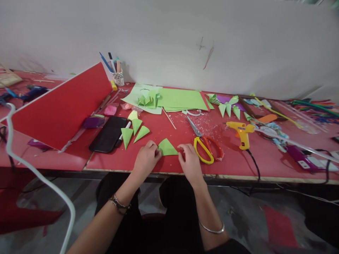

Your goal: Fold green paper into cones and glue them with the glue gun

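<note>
A small light-green piece of paper, pointed at the top, lies near the table's front edge between my hands. My left hand is closed with its fingertips at the paper's left corner. Thumb and fingers of my right hand pinch at the right corner. Left of my hands lie several green paper cones. Close to my right hand rest scissors with yellow and red handles, their blades pointing away from me.
A yellow glue gun stands to the right, its cord over the table edge. At the left are a black phone and a leaning red board. Green sheets and a pen cup sit at the back. A white cable curves at far left.
</note>
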Action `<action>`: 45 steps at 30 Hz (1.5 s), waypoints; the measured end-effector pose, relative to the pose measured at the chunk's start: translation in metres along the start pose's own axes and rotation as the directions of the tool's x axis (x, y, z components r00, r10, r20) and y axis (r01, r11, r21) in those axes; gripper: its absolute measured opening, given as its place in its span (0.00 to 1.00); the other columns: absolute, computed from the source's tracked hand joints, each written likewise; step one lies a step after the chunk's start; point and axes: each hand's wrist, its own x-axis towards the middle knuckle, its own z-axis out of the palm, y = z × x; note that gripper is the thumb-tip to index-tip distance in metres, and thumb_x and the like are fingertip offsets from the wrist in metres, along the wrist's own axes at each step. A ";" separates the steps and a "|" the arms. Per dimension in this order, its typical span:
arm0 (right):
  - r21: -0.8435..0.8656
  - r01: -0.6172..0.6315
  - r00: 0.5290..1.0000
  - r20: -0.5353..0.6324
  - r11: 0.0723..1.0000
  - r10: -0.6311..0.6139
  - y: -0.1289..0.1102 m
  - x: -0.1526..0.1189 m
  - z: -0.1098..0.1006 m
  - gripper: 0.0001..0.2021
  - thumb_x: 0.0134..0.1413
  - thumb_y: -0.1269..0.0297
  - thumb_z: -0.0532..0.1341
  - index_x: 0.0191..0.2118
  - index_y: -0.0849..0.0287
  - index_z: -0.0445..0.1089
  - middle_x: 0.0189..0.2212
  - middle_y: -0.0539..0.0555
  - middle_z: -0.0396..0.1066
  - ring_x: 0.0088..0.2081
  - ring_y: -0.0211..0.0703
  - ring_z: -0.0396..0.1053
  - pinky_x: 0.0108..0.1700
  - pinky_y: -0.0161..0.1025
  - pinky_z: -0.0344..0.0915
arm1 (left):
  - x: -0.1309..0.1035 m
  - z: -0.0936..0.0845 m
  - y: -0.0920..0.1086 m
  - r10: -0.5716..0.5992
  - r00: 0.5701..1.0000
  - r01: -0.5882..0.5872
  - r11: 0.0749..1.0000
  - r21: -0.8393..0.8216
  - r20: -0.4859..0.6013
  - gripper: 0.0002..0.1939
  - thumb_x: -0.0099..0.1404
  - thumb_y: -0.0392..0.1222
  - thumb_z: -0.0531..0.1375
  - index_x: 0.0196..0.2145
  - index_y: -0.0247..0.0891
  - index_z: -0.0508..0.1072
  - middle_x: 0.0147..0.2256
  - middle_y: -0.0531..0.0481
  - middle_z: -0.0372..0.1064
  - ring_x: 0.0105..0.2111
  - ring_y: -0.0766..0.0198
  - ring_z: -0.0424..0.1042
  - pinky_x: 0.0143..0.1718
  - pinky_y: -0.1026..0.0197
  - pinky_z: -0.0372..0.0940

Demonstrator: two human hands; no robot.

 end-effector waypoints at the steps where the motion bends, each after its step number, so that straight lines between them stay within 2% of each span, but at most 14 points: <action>1: -0.022 0.018 1.000 -0.024 1.000 -0.019 -0.001 -0.002 0.000 0.12 0.52 0.75 0.50 0.40 0.59 0.65 0.36 0.57 0.65 0.40 0.46 0.63 0.44 0.44 0.61 | 0.000 0.000 0.000 0.004 1.000 -0.004 1.000 0.004 -0.003 0.12 0.59 0.34 0.53 0.20 0.36 0.58 0.27 0.53 0.56 0.22 0.70 0.57 0.25 0.65 0.54; 3: -0.056 0.081 0.996 -0.039 0.995 -0.083 -0.003 -0.007 0.000 0.14 0.53 0.75 0.49 0.42 0.58 0.66 0.38 0.57 0.66 0.42 0.46 0.63 0.45 0.44 0.60 | 0.000 0.001 -0.001 0.014 1.000 -0.014 1.000 0.011 -0.009 0.11 0.59 0.34 0.54 0.20 0.36 0.58 0.27 0.53 0.56 0.23 0.70 0.58 0.26 0.65 0.54; 6: -0.099 0.201 0.980 0.024 0.975 -0.199 -0.004 -0.014 -0.001 0.14 0.56 0.73 0.49 0.44 0.57 0.68 0.41 0.56 0.68 0.44 0.46 0.63 0.45 0.44 0.60 | -0.001 0.001 -0.002 0.025 1.000 -0.025 1.000 0.009 -0.008 0.11 0.59 0.34 0.54 0.20 0.36 0.58 0.27 0.53 0.57 0.23 0.70 0.59 0.26 0.66 0.55; 9: -0.154 0.253 0.966 0.092 0.955 -0.241 -0.005 -0.020 -0.001 0.14 0.58 0.69 0.49 0.46 0.57 0.68 0.44 0.56 0.68 0.46 0.46 0.63 0.47 0.44 0.59 | -0.001 0.001 -0.002 0.028 1.000 -0.028 0.999 0.016 -0.002 0.11 0.59 0.35 0.54 0.20 0.36 0.59 0.28 0.52 0.58 0.24 0.70 0.60 0.27 0.65 0.55; 21: -0.205 0.238 0.966 0.151 0.949 -0.210 -0.006 -0.025 -0.003 0.16 0.59 0.64 0.50 0.50 0.56 0.66 0.46 0.55 0.67 0.47 0.45 0.62 0.49 0.43 0.59 | -0.002 -0.002 0.003 -0.023 1.000 0.021 0.978 0.206 0.008 0.10 0.62 0.37 0.52 0.23 0.35 0.63 0.29 0.50 0.61 0.25 0.68 0.62 0.27 0.65 0.54; 26: -0.206 0.232 0.966 0.162 0.951 -0.201 -0.008 -0.025 -0.004 0.16 0.58 0.65 0.50 0.51 0.54 0.65 0.45 0.55 0.67 0.47 0.46 0.61 0.48 0.44 0.58 | -0.008 -0.006 -0.004 0.018 1.000 -0.017 0.974 0.225 -0.002 0.08 0.63 0.41 0.53 0.28 0.36 0.65 0.31 0.50 0.62 0.28 0.65 0.64 0.28 0.64 0.57; 29: -0.219 0.232 0.965 0.171 0.948 -0.196 -0.010 -0.024 -0.004 0.17 0.58 0.65 0.50 0.51 0.51 0.65 0.45 0.55 0.66 0.47 0.47 0.60 0.48 0.45 0.58 | -0.013 -0.010 -0.006 0.039 0.998 -0.026 0.961 0.275 -0.042 0.06 0.63 0.41 0.52 0.35 0.36 0.65 0.35 0.48 0.63 0.31 0.63 0.66 0.30 0.62 0.59; 31: -0.228 0.233 0.964 0.182 0.945 -0.194 -0.011 -0.024 -0.004 0.17 0.58 0.65 0.51 0.52 0.50 0.64 0.44 0.55 0.66 0.47 0.47 0.60 0.47 0.45 0.58 | -0.016 -0.012 -0.004 0.091 0.994 -0.072 0.952 0.297 -0.052 0.08 0.64 0.39 0.51 0.40 0.37 0.65 0.39 0.47 0.64 0.36 0.62 0.67 0.33 0.61 0.61; 34: -0.248 0.238 0.961 0.201 0.939 -0.190 -0.013 -0.022 -0.005 0.17 0.58 0.64 0.51 0.52 0.48 0.64 0.44 0.56 0.65 0.46 0.47 0.60 0.47 0.45 0.57 | -0.024 -0.012 0.000 0.259 0.963 -0.267 0.912 0.310 0.066 0.11 0.64 0.37 0.51 0.45 0.39 0.65 0.43 0.47 0.65 0.41 0.59 0.65 0.39 0.58 0.61; 36: -0.265 0.240 0.958 0.219 0.934 -0.185 -0.015 -0.021 -0.006 0.17 0.58 0.62 0.51 0.52 0.47 0.64 0.43 0.56 0.65 0.46 0.48 0.59 0.46 0.45 0.57 | -0.030 -0.011 0.002 0.333 0.933 -0.359 0.883 0.301 0.137 0.14 0.64 0.40 0.51 0.47 0.39 0.65 0.44 0.47 0.66 0.43 0.58 0.65 0.42 0.56 0.61; 40: -0.292 0.266 0.945 0.267 0.919 -0.188 -0.018 -0.016 -0.009 0.17 0.58 0.57 0.50 0.53 0.43 0.62 0.43 0.56 0.63 0.44 0.48 0.59 0.44 0.46 0.57 | -0.039 -0.012 0.000 0.325 0.937 -0.350 0.888 0.299 0.131 0.17 0.63 0.46 0.52 0.48 0.36 0.64 0.45 0.45 0.66 0.44 0.57 0.65 0.43 0.55 0.60; 45: -0.306 0.290 0.936 0.289 0.907 -0.201 -0.018 -0.013 -0.009 0.18 0.58 0.56 0.50 0.54 0.40 0.60 0.40 0.56 0.63 0.42 0.49 0.59 0.42 0.46 0.57 | -0.041 -0.016 -0.004 0.339 0.937 -0.349 0.880 0.322 0.086 0.17 0.63 0.46 0.52 0.47 0.38 0.66 0.44 0.46 0.68 0.43 0.58 0.66 0.43 0.54 0.59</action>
